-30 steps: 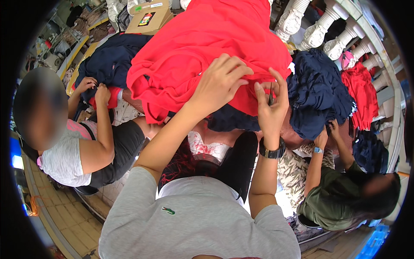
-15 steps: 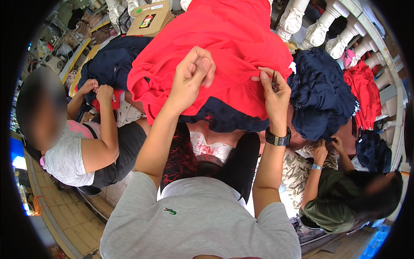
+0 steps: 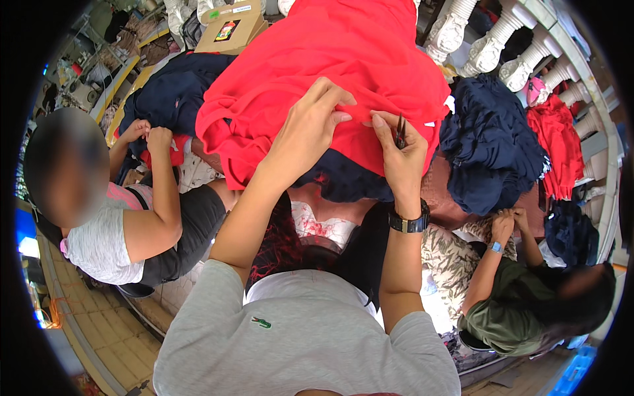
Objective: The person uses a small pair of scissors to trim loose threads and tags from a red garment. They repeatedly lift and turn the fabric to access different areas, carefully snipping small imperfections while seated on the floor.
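Red cloth (image 3: 343, 59) is bunched under both hands. The left hand (image 3: 307, 129) lies on it with fingers pressed together and curled, the tips pinching up a small fold of the fabric, seemingly to hold it taut and raised. The right hand (image 3: 399, 158), just beside it, has its fingers closed around a small dark pair of snips (image 3: 400, 132), blades pointing up at the pinched spot; a dark wristwatch (image 3: 408, 223) sits on that wrist. The red garment lies spread over a heap of dark blue clothes (image 3: 343, 181) in front of the person, at chest height, within easy reach of both arms.

Farther out, a co-worker in a white top (image 3: 99, 244) on the left handles red and blue cloth with both hands, and another in a green top (image 3: 502, 317) on the right works at a dark blue pile (image 3: 492, 152). A cardboard box (image 3: 231, 30) rests beyond the heap.
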